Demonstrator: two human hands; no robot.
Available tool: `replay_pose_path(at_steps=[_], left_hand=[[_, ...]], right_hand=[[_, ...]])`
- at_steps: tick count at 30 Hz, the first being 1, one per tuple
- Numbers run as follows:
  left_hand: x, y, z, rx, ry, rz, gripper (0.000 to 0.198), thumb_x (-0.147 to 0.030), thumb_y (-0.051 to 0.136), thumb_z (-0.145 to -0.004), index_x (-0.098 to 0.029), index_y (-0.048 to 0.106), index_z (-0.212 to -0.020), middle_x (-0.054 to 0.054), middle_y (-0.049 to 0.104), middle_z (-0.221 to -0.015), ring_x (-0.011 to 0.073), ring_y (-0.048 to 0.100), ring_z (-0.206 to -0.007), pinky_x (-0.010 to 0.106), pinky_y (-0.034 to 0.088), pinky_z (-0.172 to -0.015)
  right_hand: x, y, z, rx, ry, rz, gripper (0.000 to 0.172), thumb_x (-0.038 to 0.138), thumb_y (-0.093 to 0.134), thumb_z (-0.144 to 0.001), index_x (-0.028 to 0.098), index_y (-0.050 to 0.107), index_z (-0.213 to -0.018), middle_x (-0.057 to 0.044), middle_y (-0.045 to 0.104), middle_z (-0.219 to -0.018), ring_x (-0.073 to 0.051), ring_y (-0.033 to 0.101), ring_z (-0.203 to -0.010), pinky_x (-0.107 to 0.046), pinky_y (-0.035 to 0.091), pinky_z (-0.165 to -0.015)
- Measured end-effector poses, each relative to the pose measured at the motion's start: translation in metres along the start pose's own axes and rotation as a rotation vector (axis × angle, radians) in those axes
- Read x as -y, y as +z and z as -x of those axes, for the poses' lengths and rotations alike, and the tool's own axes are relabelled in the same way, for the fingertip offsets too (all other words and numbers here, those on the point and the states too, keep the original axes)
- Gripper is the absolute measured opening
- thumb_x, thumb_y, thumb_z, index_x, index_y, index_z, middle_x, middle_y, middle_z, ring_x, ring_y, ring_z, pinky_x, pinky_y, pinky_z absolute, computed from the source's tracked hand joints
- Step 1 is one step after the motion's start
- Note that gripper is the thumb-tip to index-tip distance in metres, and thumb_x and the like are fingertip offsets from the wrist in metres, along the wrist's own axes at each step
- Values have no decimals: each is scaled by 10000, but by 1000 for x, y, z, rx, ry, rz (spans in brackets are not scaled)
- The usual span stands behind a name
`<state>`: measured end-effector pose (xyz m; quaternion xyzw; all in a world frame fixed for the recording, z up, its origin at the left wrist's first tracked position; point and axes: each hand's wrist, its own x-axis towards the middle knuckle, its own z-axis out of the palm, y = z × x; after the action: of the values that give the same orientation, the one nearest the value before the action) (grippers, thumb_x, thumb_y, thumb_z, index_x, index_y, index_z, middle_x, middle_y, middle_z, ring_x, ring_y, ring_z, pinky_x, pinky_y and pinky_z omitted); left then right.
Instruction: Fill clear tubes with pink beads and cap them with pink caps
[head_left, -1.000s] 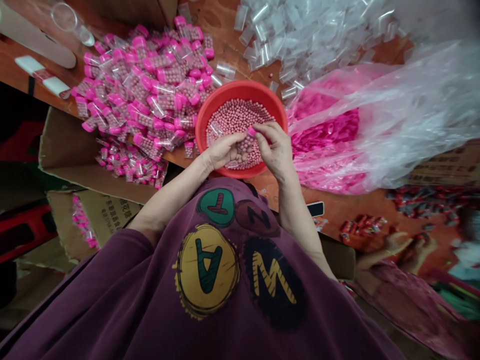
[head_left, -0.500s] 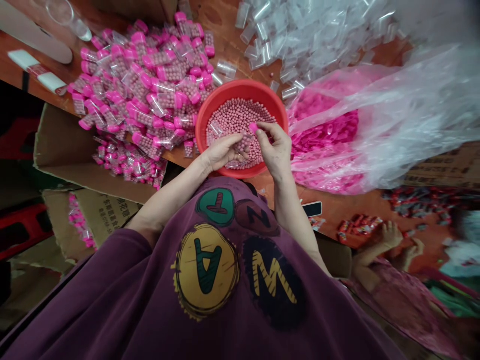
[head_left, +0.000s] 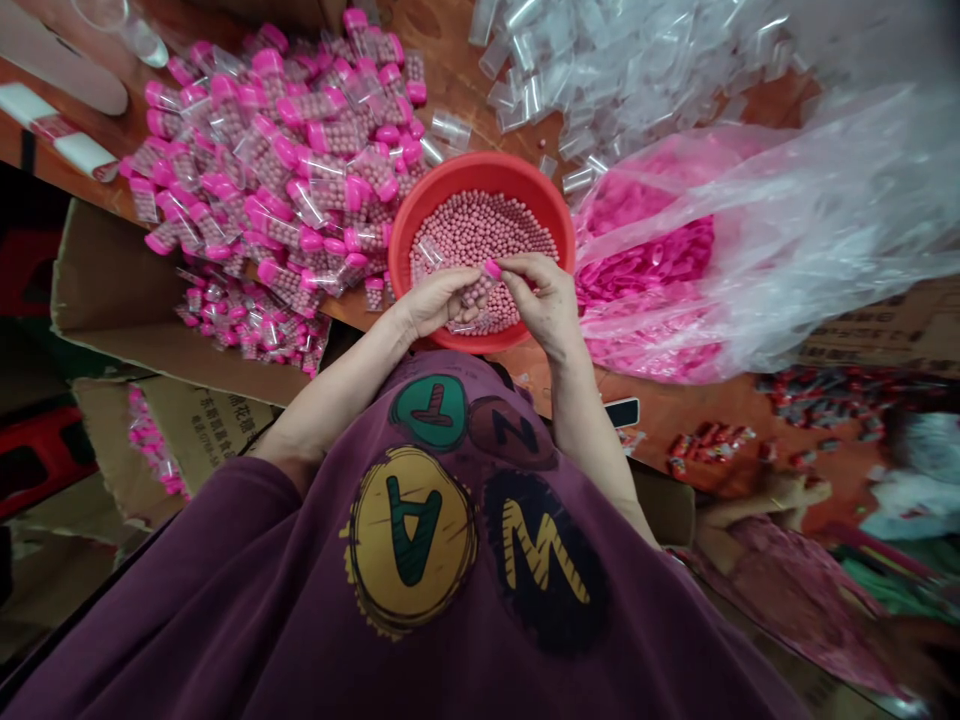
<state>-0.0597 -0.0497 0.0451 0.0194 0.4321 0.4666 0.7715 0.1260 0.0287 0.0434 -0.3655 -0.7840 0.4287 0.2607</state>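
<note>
Over a red basin (head_left: 553, 190) of small pink balls (head_left: 487, 225), my two hands meet. My left hand (head_left: 439, 300) is closed around a clear plastic bottle (head_left: 476, 291) filled with pink balls. Between the thumb and fingers of my right hand (head_left: 546, 300) is a bright pink cap (head_left: 492, 269), at the mouth of that bottle. Whether the cap is pressed fully down I cannot tell. Another clear bottle (head_left: 429, 252) lies on the balls at the basin's left side.
Left of the basin lies a heap of filled, capped bottles (head_left: 300, 150), spilling toward a cardboard box (head_left: 135, 315). Clear bottles (head_left: 577, 60) are piled behind. A plastic bag (head_left: 780, 240) of pink caps lies right, with a phone (head_left: 622, 412) nearer. A co-worker's arm (head_left: 742, 510) shows at lower right.
My right hand has brought the pink cap left and slightly down onto the bottle's mouth. The bottle stays in my left hand. The view has shifted slightly, and the co-worker's hands have moved.
</note>
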Motion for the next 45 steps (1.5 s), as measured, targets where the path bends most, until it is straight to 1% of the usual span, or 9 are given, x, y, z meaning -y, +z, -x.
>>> replay_pose_path(at_steps=[7,11,15,22,30,37,40,43,45], left_hand=[[-1,-6,-2,-42,-8,-4,232,-258,689,-1045,-153,696,-839,27,676,-730,112,676,-643,218,435,-523],[4,-10,-2,-9,35,-38,166,-286,715,-1039,-153,753,-947,28,705,-773,107,645,-628,232,491,-578],[10,-8,-4,-25,116,-47,120,-285,796,-1005,-175,756,-1031,15,746,-853,102,686,-706,215,544,-667],[16,4,-5,-48,119,-49,213,-333,816,-1027,-174,693,-956,-14,715,-837,47,644,-651,166,514,-659],[16,13,2,-65,106,-50,244,-314,771,-1054,-175,683,-873,-19,671,-794,37,561,-598,174,423,-562],[18,23,4,-126,156,-78,289,-316,716,-1086,-194,623,-842,-34,627,-755,40,517,-582,180,386,-545],[19,25,4,-144,204,-83,285,-309,706,-1089,-195,623,-841,-35,637,-765,39,522,-588,180,396,-557],[16,21,5,-144,244,-131,215,-336,781,-1039,-207,687,-896,-34,660,-771,51,551,-608,184,433,-580],[13,14,5,-130,272,-207,188,-353,846,-985,-211,739,-923,-31,668,-756,63,560,-612,193,446,-584]], right_hand=[[-5,0,1,40,-1,132,174,385,690,-1077,337,847,-1133,-44,846,-1176,-279,756,-1144,-567,605,-1111],[-6,-1,2,-71,13,262,214,419,659,-1095,322,842,-1145,-68,838,-1209,-299,740,-1168,-591,586,-1129],[0,9,2,-146,50,143,334,546,611,-1114,300,833,-1152,-66,840,-1147,-266,764,-1105,-513,632,-1060],[-1,24,6,-180,113,66,447,648,581,-1100,272,822,-1084,-60,835,-1049,-241,776,-1010,-450,653,-958],[8,11,13,-85,9,145,410,587,526,-1133,297,812,-1086,-79,828,-1051,-266,768,-1021,-488,650,-976],[15,23,24,-146,50,134,366,469,472,-1146,292,775,-1251,-109,802,-1184,-298,752,-1154,-557,638,-1076],[18,21,25,-108,26,129,345,376,476,-1131,297,756,-1316,-111,783,-1235,-292,743,-1192,-568,634,-1103],[10,18,26,-49,32,89,335,361,520,-1115,328,740,-1365,-103,740,-1337,-288,710,-1280,-577,614,-1153],[-3,20,28,-91,83,59,342,423,579,-1105,345,702,-1414,-95,709,-1371,-283,688,-1302,-568,616,-1156]])
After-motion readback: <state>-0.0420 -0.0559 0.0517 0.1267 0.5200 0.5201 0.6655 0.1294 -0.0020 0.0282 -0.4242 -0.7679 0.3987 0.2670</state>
